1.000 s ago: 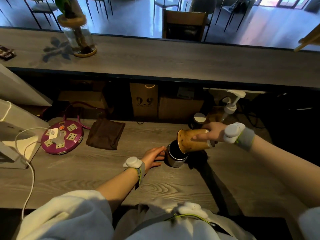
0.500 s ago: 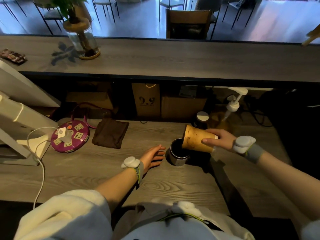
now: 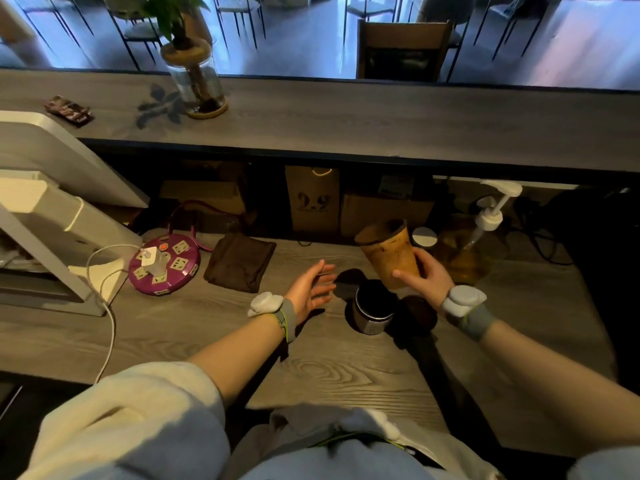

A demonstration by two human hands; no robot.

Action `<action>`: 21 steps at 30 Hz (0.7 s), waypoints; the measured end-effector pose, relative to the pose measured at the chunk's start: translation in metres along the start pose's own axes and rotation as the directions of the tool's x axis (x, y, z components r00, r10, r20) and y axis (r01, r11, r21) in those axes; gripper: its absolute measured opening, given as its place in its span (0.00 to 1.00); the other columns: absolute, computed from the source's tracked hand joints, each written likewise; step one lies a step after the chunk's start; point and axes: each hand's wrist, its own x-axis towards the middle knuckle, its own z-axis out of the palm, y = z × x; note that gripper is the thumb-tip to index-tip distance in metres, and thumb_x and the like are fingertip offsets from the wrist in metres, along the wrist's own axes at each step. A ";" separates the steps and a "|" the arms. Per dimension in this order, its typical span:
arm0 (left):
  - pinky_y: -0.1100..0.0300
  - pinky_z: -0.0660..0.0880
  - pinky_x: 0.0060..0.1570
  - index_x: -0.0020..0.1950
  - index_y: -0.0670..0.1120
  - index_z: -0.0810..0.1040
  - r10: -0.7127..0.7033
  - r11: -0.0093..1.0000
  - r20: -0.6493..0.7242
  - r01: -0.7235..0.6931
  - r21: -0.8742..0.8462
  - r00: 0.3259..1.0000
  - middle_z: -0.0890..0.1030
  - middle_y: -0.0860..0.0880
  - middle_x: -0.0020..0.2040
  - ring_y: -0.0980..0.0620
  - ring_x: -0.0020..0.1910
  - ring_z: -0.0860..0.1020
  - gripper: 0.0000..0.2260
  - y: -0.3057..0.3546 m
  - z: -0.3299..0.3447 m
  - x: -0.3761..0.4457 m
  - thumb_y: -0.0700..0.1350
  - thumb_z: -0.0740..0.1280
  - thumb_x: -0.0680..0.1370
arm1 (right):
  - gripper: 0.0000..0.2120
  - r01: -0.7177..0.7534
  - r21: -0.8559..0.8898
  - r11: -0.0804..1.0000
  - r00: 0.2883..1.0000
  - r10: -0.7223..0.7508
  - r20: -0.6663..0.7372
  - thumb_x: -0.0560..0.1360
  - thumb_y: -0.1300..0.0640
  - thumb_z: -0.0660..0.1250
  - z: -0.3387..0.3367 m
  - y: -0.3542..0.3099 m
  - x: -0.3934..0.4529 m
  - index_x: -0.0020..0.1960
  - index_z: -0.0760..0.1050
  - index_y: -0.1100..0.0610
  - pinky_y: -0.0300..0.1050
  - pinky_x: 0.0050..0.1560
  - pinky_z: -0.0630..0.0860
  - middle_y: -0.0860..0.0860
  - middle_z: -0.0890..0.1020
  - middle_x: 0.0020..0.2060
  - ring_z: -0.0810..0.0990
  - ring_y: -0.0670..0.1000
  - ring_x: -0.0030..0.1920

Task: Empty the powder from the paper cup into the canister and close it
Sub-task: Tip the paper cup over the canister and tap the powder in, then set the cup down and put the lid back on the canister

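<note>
My right hand [image 3: 427, 277] grips a brown paper cup [image 3: 389, 252], now nearly upright with its mouth up, just above and behind the canister. The small metal canister [image 3: 372, 311] stands open on the wooden desk, dark inside. A dark round lid [image 3: 349, 282] lies flat on the desk just left of and behind the canister. My left hand [image 3: 311, 289] hovers open, fingers spread, beside that lid and left of the canister, touching nothing. Another dark round patch [image 3: 417, 313] sits right of the canister; I cannot tell whether it is a shadow or an object.
A purple round power strip [image 3: 164, 263] with a white plug and cable lies at the left, a folded brown cloth [image 3: 239, 261] beside it. A pump bottle [image 3: 485, 230] and a white-capped jar [image 3: 424, 237] stand behind the cup. A white stand [image 3: 52, 216] fills the far left.
The cup has swung from lying tipped over the canister's mouth to nearly upright, lifted back and right. My left hand has stayed beside the canister.
</note>
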 end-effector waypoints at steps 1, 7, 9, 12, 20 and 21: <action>0.53 0.72 0.59 0.57 0.53 0.76 0.019 1.000 -0.004 -0.019 -0.011 1.000 0.78 0.49 0.57 0.50 0.56 0.77 0.13 0.004 0.001 0.000 0.57 0.57 0.79 | 0.28 0.000 0.040 0.999 1.000 0.001 -0.017 0.71 0.56 0.71 0.004 -0.003 0.003 0.68 0.66 0.56 0.47 0.60 0.72 0.52 0.74 0.61 0.73 0.51 0.60; 0.60 0.75 0.44 0.62 0.49 0.73 0.076 0.992 -0.016 -0.077 -0.097 0.997 0.78 0.47 0.57 0.51 0.51 0.78 0.15 0.025 0.004 -0.001 0.54 0.60 0.79 | 0.28 0.039 0.089 0.995 0.999 -0.038 -0.017 0.72 0.53 0.70 0.033 -0.022 0.022 0.69 0.67 0.56 0.44 0.58 0.72 0.51 0.76 0.60 0.75 0.50 0.59; 0.60 0.75 0.45 0.66 0.49 0.72 0.100 0.988 -0.012 -0.101 -0.116 0.995 0.77 0.47 0.60 0.51 0.53 0.78 0.18 0.030 0.001 -0.002 0.53 0.61 0.78 | 0.27 0.045 0.117 0.992 0.999 -0.042 -0.029 0.72 0.52 0.70 0.045 -0.029 0.027 0.69 0.68 0.57 0.43 0.57 0.73 0.50 0.77 0.59 0.75 0.49 0.58; 0.59 0.75 0.46 0.64 0.51 0.72 0.137 0.979 -0.018 -0.138 -0.148 0.990 0.76 0.47 0.59 0.49 0.56 0.76 0.15 0.038 -0.008 -0.003 0.51 0.63 0.78 | 0.24 0.039 0.191 0.981 0.999 -0.032 -0.040 0.72 0.52 0.70 0.064 -0.038 0.036 0.66 0.71 0.57 0.42 0.54 0.73 0.52 0.79 0.57 0.78 0.50 0.56; 0.59 0.74 0.48 0.70 0.49 0.69 0.193 0.963 -0.044 -0.198 -0.181 0.980 0.76 0.47 0.63 0.47 0.63 0.74 0.21 0.052 -0.036 0.002 0.49 0.64 0.77 | 0.20 0.006 0.303 0.953 1.000 -0.010 0.010 0.75 0.55 0.67 0.107 -0.058 0.054 0.65 0.71 0.57 0.31 0.45 0.76 0.50 0.79 0.52 0.79 0.48 0.52; 0.60 0.74 0.47 0.71 0.49 0.68 0.189 0.965 -0.051 -0.195 -0.176 0.981 0.78 0.48 0.60 0.49 0.59 0.76 0.21 0.054 -0.037 0.001 0.49 0.64 0.78 | 0.21 -0.004 0.325 0.946 1.000 -0.001 0.014 0.75 0.56 0.67 0.110 -0.058 0.056 0.66 0.70 0.57 0.35 0.49 0.76 0.50 0.78 0.53 0.79 0.50 0.54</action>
